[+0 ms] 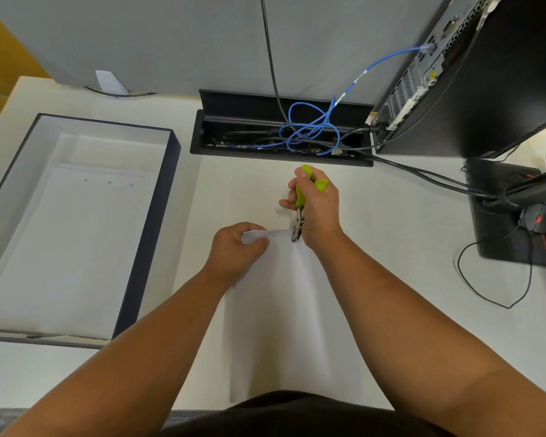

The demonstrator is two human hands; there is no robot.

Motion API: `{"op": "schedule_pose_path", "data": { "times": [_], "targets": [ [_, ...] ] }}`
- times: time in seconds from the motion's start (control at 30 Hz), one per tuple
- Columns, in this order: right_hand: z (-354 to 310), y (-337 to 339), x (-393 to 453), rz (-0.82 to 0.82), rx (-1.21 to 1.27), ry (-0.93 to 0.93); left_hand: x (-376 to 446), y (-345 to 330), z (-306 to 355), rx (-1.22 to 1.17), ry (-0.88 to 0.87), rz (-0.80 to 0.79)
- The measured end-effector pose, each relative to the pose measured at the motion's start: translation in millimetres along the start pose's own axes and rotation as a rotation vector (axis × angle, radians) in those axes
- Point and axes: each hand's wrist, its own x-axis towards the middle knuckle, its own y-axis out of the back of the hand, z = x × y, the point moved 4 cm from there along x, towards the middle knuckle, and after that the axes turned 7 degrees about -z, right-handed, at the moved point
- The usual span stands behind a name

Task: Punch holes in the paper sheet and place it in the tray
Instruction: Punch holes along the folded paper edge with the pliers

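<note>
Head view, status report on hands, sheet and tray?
Left hand pinching paper sheet top edge. Right hand squeezing green punch on it. Tray left, path clear.

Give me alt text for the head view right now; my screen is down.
The right hand squeezes a green-handled hole punch onto the far edge of a white paper sheet, which the left hand pinches beside it. An open tray holding punched paper sits to the left on the white desk.
</note>
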Motion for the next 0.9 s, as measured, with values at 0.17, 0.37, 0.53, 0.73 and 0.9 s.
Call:
{"op": "schedule_pose_path", "data": {
  "times": [0.17, 0.37, 0.53, 0.73, 0.9],
  "targets": [
    [0, 1, 1, 0.035, -0.048, 0.030, 0, 0, -1, -0.019, -0.029, -0.001],
    [1, 1, 0, 0.031, -0.058, 0.059, 0, 0, -4, -0.011, -0.031, -0.016],
    [4, 1, -3, 0.036, -0.040, 0.059, 1, 0, -7, 0.086, -0.035, -0.034],
    [9, 2, -5, 0.064, -0.041, 0.074, 5, -12, 13, 0.888, -0.247, 0.067],
    [8, -6, -8, 0.040, -0.018, 0.104, 5, -33, 23, 1.108, -0.353, 0.103]
  ]
}}
